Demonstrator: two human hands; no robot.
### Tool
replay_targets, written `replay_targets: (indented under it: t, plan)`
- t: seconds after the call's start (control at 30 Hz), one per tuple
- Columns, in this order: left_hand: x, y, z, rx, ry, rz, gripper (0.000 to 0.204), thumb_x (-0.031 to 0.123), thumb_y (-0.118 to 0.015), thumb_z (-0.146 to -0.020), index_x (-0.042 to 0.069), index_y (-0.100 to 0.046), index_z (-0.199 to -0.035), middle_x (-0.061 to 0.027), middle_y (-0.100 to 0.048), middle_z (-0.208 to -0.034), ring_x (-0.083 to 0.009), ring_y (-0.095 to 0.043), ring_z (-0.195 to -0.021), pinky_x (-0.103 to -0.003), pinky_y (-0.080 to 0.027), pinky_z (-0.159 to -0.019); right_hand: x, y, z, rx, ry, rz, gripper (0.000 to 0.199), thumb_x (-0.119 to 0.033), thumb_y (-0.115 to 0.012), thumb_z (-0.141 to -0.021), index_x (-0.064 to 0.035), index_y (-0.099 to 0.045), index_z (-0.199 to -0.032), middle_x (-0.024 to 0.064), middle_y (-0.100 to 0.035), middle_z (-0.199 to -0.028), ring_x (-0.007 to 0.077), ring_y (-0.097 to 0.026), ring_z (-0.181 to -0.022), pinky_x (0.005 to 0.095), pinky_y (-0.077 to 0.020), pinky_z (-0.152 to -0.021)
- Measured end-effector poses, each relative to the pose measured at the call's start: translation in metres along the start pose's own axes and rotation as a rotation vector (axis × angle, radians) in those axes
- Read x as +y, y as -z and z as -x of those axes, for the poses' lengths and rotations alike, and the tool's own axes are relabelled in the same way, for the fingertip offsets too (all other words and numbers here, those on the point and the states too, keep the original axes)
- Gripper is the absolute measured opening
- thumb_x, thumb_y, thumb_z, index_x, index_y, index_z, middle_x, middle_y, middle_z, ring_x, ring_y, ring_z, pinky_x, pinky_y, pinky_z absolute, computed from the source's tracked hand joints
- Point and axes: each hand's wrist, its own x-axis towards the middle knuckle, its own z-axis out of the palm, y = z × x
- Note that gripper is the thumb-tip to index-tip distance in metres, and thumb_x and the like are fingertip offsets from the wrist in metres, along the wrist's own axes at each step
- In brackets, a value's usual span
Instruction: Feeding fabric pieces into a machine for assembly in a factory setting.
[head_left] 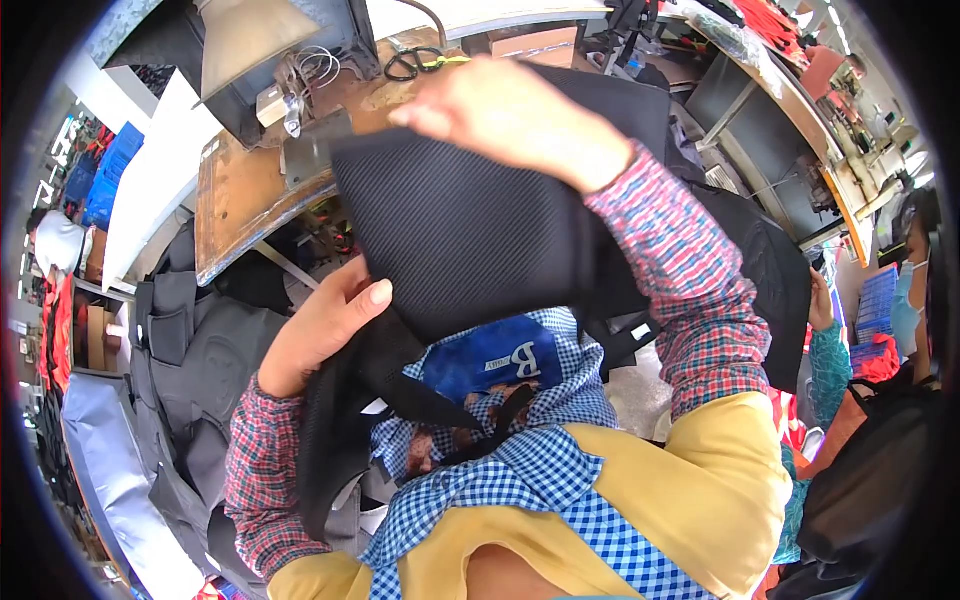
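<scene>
A black, ribbed-texture fabric piece (460, 230) spans the space in front of me, its flat panel raised above my lap. My left hand (330, 315) grips its lower left side, with the thumb on the near face and the fingers mostly hidden behind. Over the far edge of the panel is my right hand (510, 115), slightly blurred, its fingers drawn together at the tips. Whatever those fingertips pinch is too small to see. More black cloth hangs from the panel past my left forearm, and a black strap lies across my checked apron (570, 375).
A worn wooden sewing table (240, 200) stands ahead, carrying black-handled scissors (405, 65) and a machine (255, 50). Black padded pieces (215, 370) pile up at my left. On the right, a co-worker's hand (820, 300) in a green sleeve touches black fabric (765, 270).
</scene>
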Motion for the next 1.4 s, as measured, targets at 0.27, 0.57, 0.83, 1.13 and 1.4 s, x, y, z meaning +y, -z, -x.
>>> replay_targets:
  t: [0.27, 0.57, 0.83, 1.13, 1.4]
  plan:
    - [-0.017, 0.007, 0.061, 0.221, 0.400, 0.106, 0.042, 0.017, -0.068, -0.089, -0.005, -0.056, -0.124, -0.0048, -0.065, -0.110, -0.0133, -0.060, -0.097, -0.027, -0.048, -0.087, 0.002, -0.116, 0.054, 0.271, -0.202, -0.406, 0.024, -0.024, -0.064, -0.090, -0.0013, -0.064, -0.097, 0.0151, -0.065, -0.090, 0.0316, -0.065, -0.085, 0.0374, -0.0512, -0.075]
    - [-0.020, 0.030, 0.097, 0.286, 0.508, 0.032, 0.040, 0.016, -0.069, -0.088, -0.003, -0.058, -0.121, -0.0047, -0.064, -0.111, -0.0126, -0.059, -0.098, -0.026, -0.046, -0.088, 0.022, -0.169, 0.123, 0.065, -0.459, -0.561, 0.032, -0.022, -0.061, -0.094, 0.0005, -0.060, -0.117, 0.0165, -0.063, -0.117, 0.0309, -0.061, -0.110, 0.0353, -0.0477, -0.093]
    - [-0.009, 0.020, 0.098, 0.162, 0.494, -0.052, 0.040, 0.013, -0.070, -0.087, -0.004, -0.059, -0.121, -0.0045, -0.064, -0.112, -0.0124, -0.058, -0.100, -0.026, -0.045, -0.092, 0.037, -0.168, 0.083, -0.272, -0.383, -0.743, 0.049, -0.042, -0.046, -0.100, 0.0020, -0.062, -0.113, 0.0196, -0.066, -0.108, 0.0302, -0.064, -0.100, 0.0356, -0.0481, -0.088]
    - [0.002, 0.014, 0.088, 0.307, 0.194, -0.018, 0.027, 0.020, -0.055, -0.096, -0.005, -0.065, -0.101, -0.0008, -0.059, -0.077, -0.0059, -0.052, -0.074, -0.020, -0.039, -0.069, 0.151, 0.001, 0.191, 0.288, -0.849, 0.180, 0.037, -0.040, -0.063, -0.089, -0.0035, -0.071, -0.090, 0.0162, -0.069, -0.081, 0.0327, -0.067, -0.076, 0.0390, -0.0530, -0.072]
    - [-0.007, -0.003, 0.070, 0.399, 0.046, -0.339, 0.027, 0.023, -0.054, -0.098, -0.001, -0.067, -0.095, 0.0014, -0.056, -0.078, -0.0066, -0.051, -0.076, -0.021, -0.038, -0.068, -0.022, -0.033, 0.154, 0.059, -0.395, -0.769, 0.030, -0.031, -0.062, -0.092, -0.0031, -0.071, -0.098, 0.0156, -0.068, -0.085, 0.0255, -0.066, -0.082, 0.0365, -0.0521, -0.074]
